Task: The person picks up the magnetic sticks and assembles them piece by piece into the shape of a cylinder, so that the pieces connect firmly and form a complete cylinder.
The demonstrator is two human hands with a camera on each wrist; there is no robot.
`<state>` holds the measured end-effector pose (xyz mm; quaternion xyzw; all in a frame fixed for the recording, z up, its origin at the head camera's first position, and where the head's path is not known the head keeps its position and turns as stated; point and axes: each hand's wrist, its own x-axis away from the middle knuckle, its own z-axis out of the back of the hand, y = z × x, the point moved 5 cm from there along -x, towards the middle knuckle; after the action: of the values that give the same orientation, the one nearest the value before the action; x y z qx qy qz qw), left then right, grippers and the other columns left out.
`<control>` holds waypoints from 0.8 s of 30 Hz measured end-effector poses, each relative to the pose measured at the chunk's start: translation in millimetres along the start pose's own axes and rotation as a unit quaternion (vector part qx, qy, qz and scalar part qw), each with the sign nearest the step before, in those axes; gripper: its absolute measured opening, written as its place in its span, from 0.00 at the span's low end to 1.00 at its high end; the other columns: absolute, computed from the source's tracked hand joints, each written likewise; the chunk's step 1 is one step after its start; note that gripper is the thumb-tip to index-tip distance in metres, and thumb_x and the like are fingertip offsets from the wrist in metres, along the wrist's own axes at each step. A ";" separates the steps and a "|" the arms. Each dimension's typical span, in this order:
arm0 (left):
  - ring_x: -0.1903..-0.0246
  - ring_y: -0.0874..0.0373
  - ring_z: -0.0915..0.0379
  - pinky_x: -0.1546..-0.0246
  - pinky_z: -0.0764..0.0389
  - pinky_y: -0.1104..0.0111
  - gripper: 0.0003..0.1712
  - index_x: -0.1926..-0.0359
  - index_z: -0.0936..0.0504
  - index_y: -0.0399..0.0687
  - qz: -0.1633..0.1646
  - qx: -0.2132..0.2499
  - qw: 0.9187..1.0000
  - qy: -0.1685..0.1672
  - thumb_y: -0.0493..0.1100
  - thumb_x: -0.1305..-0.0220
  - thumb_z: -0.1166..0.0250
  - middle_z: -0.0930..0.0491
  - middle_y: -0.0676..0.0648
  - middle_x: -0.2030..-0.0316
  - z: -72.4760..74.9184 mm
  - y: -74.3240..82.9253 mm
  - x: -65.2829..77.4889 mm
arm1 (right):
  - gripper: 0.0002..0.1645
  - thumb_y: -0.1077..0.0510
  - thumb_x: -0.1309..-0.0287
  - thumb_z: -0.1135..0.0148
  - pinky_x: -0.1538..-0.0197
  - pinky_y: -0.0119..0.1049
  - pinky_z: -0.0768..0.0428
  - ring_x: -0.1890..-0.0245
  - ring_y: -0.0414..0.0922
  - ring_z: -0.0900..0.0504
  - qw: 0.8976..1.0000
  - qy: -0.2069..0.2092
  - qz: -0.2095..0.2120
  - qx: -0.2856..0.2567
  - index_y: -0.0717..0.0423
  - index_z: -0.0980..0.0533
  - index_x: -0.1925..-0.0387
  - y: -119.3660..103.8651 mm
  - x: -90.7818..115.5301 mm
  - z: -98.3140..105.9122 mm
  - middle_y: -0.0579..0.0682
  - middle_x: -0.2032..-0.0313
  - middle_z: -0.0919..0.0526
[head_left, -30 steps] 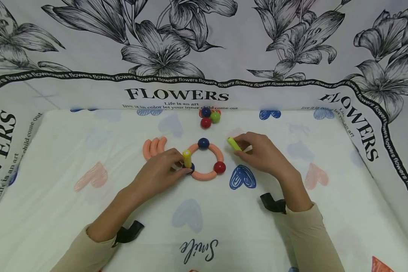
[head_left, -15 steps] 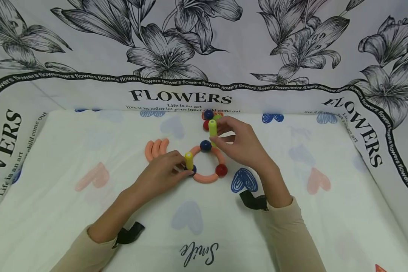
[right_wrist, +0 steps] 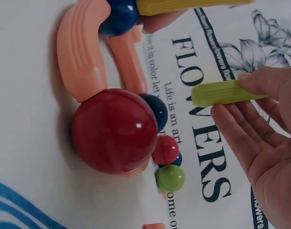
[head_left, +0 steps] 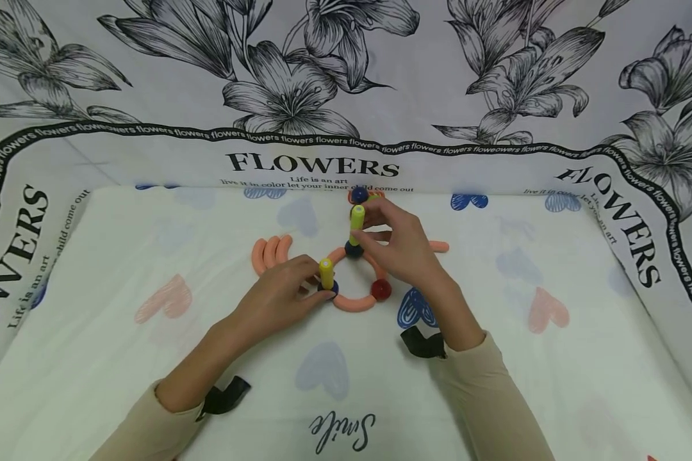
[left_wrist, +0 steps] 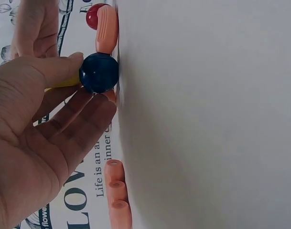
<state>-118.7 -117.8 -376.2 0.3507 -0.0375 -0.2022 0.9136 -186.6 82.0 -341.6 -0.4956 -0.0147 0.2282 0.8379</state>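
Note:
In the head view a ring of curved orange rods [head_left: 354,304] joined by balls lies on the cloth. My left hand [head_left: 279,288] holds the blue ball [left_wrist: 99,72] at the ring's left side between thumb and fingers. A yellow rod [head_left: 326,274] stands upright on that ball. My right hand [head_left: 400,243] pinches a lime-green rod [right_wrist: 221,93] upright over the far blue ball [head_left: 354,250]. The right wrist view shows a gap between this rod's lower end and the ball [right_wrist: 155,112]. A red ball [head_left: 381,289] forms the ring's right corner.
Several curved orange rods [head_left: 271,251] lie side by side left of the ring. Behind it sit loose balls, among them a blue one [head_left: 359,194], a red one [right_wrist: 165,150] and a green one [right_wrist: 170,178]. Another orange piece [head_left: 439,246] shows beyond the right hand.
My right hand has moved left to the far blue ball, and the lime-green rod has turned from slanted to upright. The left hand keeps its place. An orange piece has come into sight at the right.

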 end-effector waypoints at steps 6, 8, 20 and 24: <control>0.56 0.61 0.13 0.57 0.14 0.66 0.10 0.58 0.13 0.52 0.012 -0.021 1.000 -0.003 0.49 0.35 0.23 0.14 0.55 0.59 -2.3 2.0 -0.6 | 0.22 0.63 0.34 0.29 0.45 0.37 0.12 0.45 0.47 0.13 1.000 0.000 -0.003 -0.008 0.57 0.24 0.41 6.0 0.7 -1.7 0.53 0.50 0.14; 0.56 0.60 0.13 0.57 0.13 0.66 0.10 0.58 0.13 0.52 0.012 -0.021 1.000 -0.004 0.48 0.35 0.23 0.14 0.54 0.59 -2.7 2.0 -0.7 | 0.22 0.64 0.34 0.29 0.45 0.37 0.12 0.45 0.47 0.13 1.000 0.000 -0.001 -0.007 0.57 0.24 0.41 8.1 0.3 -2.7 0.53 0.49 0.14; 0.56 0.59 0.13 0.56 0.12 0.64 0.09 0.58 0.12 0.51 0.015 -0.016 1.000 -0.007 0.47 0.35 0.23 0.14 0.53 0.58 -4.6 0.4 -0.9 | 0.21 0.63 0.33 0.29 0.44 0.36 0.12 0.44 0.48 0.13 1.000 -0.005 -0.013 0.000 0.56 0.24 0.42 21.2 -2.2 -9.3 0.54 0.48 0.14; 0.56 0.59 0.12 0.57 0.12 0.64 0.09 0.58 0.12 0.51 0.010 -0.023 1.000 -0.002 0.47 0.34 0.23 0.14 0.52 0.58 -5.0 0.7 -0.2 | 0.21 0.63 0.33 0.29 0.44 0.37 0.12 0.44 0.48 0.13 1.000 -0.003 -0.012 0.003 0.56 0.24 0.41 21.0 -2.0 -8.9 0.53 0.48 0.14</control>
<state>-117.6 -114.1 -379.5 0.3284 -0.0382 -0.1944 0.9235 -193.9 82.4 -363.3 -0.4919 -0.0223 0.2193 0.8423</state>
